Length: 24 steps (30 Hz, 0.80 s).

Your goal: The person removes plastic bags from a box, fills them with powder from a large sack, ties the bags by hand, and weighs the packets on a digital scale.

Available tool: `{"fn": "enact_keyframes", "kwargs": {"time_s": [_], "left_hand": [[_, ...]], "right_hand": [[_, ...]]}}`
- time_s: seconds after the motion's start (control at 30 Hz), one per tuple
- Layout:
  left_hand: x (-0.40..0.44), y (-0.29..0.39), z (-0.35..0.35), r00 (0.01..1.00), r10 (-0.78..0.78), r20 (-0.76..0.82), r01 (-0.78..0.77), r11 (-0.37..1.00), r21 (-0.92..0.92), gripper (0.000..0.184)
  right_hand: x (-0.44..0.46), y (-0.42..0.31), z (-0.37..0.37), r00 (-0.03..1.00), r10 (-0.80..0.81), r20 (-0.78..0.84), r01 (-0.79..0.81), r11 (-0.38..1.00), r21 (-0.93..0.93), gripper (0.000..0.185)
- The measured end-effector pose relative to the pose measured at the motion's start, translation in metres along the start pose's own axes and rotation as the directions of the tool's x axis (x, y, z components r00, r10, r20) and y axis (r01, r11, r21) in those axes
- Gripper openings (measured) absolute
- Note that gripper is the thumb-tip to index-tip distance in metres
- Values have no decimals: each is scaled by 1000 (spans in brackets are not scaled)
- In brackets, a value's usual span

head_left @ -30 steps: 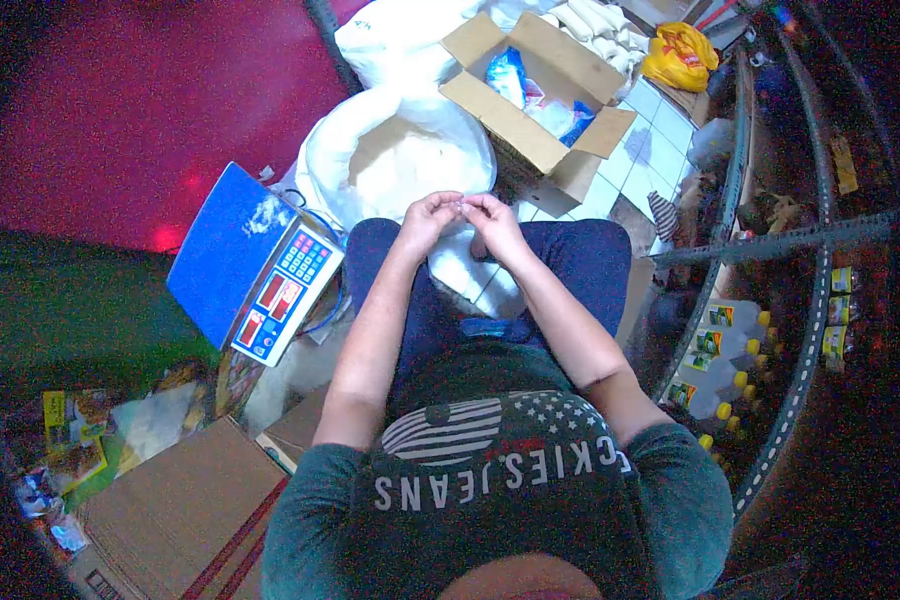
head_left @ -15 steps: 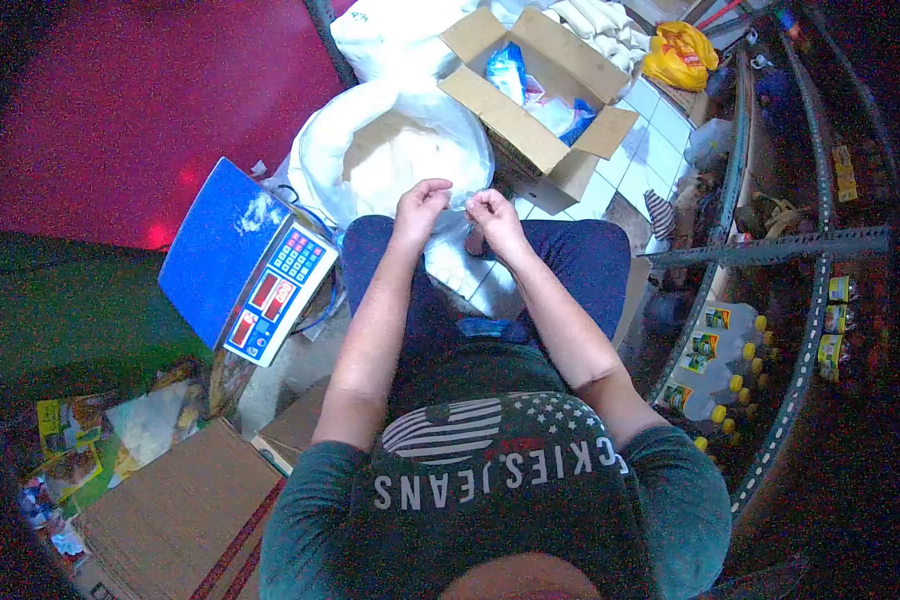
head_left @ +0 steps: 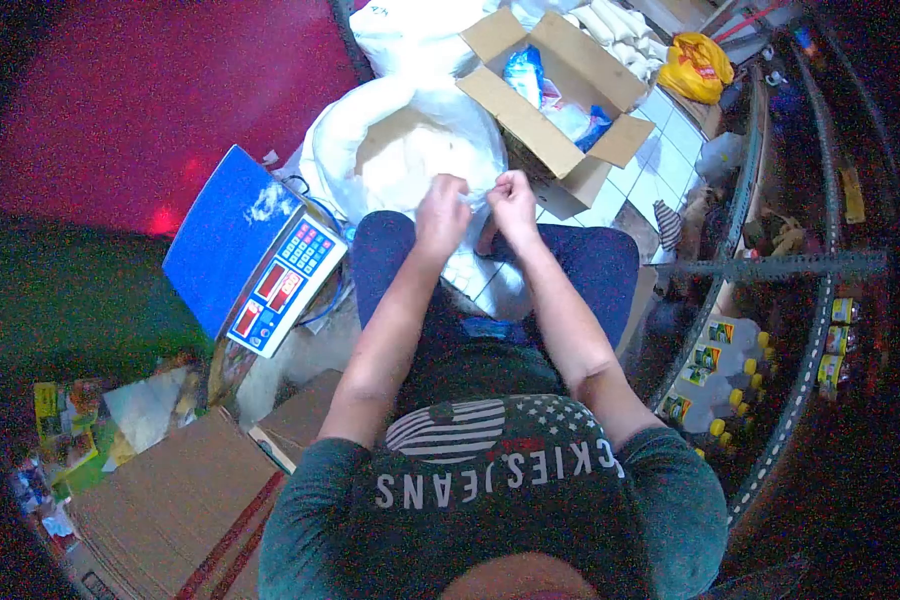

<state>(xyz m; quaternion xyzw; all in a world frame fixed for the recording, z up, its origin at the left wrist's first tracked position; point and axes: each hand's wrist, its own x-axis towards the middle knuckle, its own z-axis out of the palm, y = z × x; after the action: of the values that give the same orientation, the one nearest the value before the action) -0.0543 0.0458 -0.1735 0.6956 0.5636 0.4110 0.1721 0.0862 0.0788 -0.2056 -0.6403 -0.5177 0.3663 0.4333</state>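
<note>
In front of my knees stands a large white sack point(head_left: 330, 150) with its rim rolled open, holding white powder point(head_left: 410, 155). Both hands are raised close together at its near edge. My left hand point(head_left: 443, 215) is closed and a little smeared by motion. My right hand point(head_left: 513, 208) makes a tight pinch just beside it. Something thin and pale, perhaps clear plastic, shows faintly between them, but I cannot make out what it is. To the left sits a digital scale point(head_left: 285, 285) with a blue platform point(head_left: 225, 240) dusted with white powder and lit red displays.
An open cardboard box point(head_left: 525, 125) holding blue-and-white packets point(head_left: 525, 75) stands right of the sack. Behind it lie white filled packs point(head_left: 615, 35) and a yellow bag point(head_left: 695, 68). Shelving with yellow-capped bottles point(head_left: 715, 370) runs along the right. Flattened cardboard point(head_left: 170, 500) lies lower left.
My left hand's fingers have curled in from a stretched-out pose and the hand has turned. My right hand has closed tighter and tilted upward. The whole view has shifted slightly.
</note>
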Motion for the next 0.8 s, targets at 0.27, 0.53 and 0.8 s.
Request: {"fn": "enact_keyframes", "kwargs": {"time_s": [0.27, 0.53, 0.8], "left_hand": [[29, -11, -17, 987, 117, 112, -127, 987, 94, 18], [128, -25, -63, 998, -4, -69, 7, 999, 44, 16], [151, -89, -76, 686, -253, -682, 87, 960, -268, 16]], "right_hand": [[-1, -35, -5, 900, -399, 179, 428, 886, -179, 14], [69, -108, 31, 739, -597, 312, 670, 697, -254, 26], [100, -27, 94, 883, -290, 369, 380, 903, -200, 38]]}}
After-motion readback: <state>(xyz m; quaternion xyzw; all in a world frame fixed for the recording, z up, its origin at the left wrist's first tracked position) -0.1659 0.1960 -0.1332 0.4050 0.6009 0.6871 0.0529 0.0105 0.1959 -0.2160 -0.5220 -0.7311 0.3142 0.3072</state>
